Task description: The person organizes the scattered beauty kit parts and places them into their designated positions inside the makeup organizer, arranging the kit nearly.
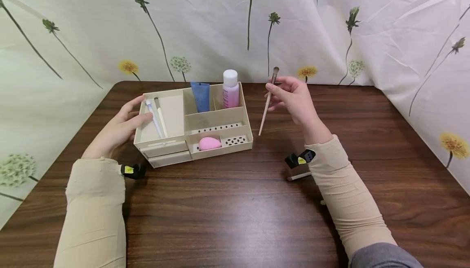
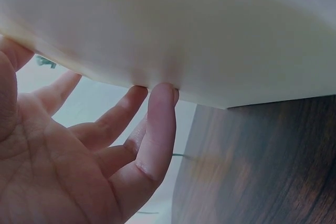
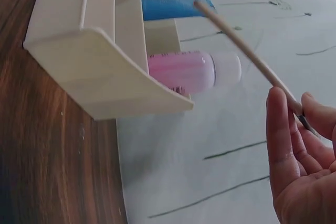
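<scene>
Brush with a slender pale handle and brown bristles (image 1: 267, 102) is pinched in the right hand (image 1: 295, 98), just right of the cream, compartmented organizer (image 1: 216, 119) and apart from it. Long axis runs steep — bristles up and far, bare end down, near and slightly left. Left hand (image 1: 117, 128) grasps the organizer's left wall, thumb over the rim. Right hand is nearer the white-capped pink bottle (image 1: 230, 92), far right compartment.

Soft white glare on the brown tabletop (image 1: 220, 207)
</scene>
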Motion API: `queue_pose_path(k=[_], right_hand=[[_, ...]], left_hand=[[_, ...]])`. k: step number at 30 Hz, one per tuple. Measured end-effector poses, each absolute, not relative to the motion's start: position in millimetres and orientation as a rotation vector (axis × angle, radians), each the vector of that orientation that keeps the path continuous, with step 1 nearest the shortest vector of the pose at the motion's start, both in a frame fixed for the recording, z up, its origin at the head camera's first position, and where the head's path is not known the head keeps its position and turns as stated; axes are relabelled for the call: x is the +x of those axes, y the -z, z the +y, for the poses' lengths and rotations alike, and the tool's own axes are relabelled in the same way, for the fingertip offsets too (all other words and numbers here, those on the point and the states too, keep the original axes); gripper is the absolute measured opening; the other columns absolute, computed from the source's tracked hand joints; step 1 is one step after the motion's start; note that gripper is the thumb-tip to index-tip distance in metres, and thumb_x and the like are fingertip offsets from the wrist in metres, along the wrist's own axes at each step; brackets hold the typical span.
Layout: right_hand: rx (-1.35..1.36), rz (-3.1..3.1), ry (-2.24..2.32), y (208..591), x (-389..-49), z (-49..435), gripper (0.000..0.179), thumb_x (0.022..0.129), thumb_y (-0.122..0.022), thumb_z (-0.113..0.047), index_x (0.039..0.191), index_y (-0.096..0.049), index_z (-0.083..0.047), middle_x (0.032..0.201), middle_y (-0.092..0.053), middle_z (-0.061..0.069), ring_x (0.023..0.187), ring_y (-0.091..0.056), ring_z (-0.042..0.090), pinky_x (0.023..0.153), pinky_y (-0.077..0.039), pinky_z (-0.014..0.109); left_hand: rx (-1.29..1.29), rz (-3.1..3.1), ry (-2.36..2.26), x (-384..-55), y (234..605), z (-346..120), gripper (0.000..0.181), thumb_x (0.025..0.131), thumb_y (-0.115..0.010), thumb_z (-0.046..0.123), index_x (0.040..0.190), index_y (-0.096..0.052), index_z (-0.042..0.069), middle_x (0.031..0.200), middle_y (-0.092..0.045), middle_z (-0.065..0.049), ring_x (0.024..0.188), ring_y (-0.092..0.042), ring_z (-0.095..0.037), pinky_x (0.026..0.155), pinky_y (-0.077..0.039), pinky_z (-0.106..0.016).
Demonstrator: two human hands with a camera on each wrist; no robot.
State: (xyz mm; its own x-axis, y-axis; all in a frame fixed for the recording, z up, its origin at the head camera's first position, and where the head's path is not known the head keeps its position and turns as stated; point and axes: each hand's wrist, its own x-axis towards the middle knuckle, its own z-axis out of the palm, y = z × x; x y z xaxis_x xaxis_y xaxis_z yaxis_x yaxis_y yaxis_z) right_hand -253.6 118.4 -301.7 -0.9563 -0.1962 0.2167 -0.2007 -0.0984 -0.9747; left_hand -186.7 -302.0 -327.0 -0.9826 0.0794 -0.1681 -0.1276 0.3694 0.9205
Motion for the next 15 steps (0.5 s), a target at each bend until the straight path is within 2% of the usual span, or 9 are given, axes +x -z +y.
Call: queue_pose_path(k=[3,15], right_hand=[[0.458,-2.124,-2.313,302.1,-252.4,111.8,0.022,0.096,-0.064,-0.006,0.116,-0.063,0.003,0.076,-0.070,0.003,0.057,-0.066,0.013,0.054,-0.058,0.030],[0.455,-2.253,-2.378,300.0,-240.9,69.9,0.038,0.096,-0.064,-0.006,0.128,-0.055,0.012,0.070,-0.064,-0.001,0.052,-0.059,0.011,0.046,-0.052,0.025]], left_hand=[[-0.034,2.439,-1.666,-185.3,326.4,-302.9,0.076,0.103,-0.051,0.038,0.160,-0.002,0.033,0.133,-0.034,-0.007,0.089,-0.063,-0.002,0.072,-0.057,-0.027],[-0.017,2.449,-1.637,-182.7,323.1,-303.8,0.078,0.102,-0.052,0.041,0.160,0.000,0.031,0.133,-0.035,-0.009,0.089,-0.062,-0.003,0.072,-0.057,-0.027]])
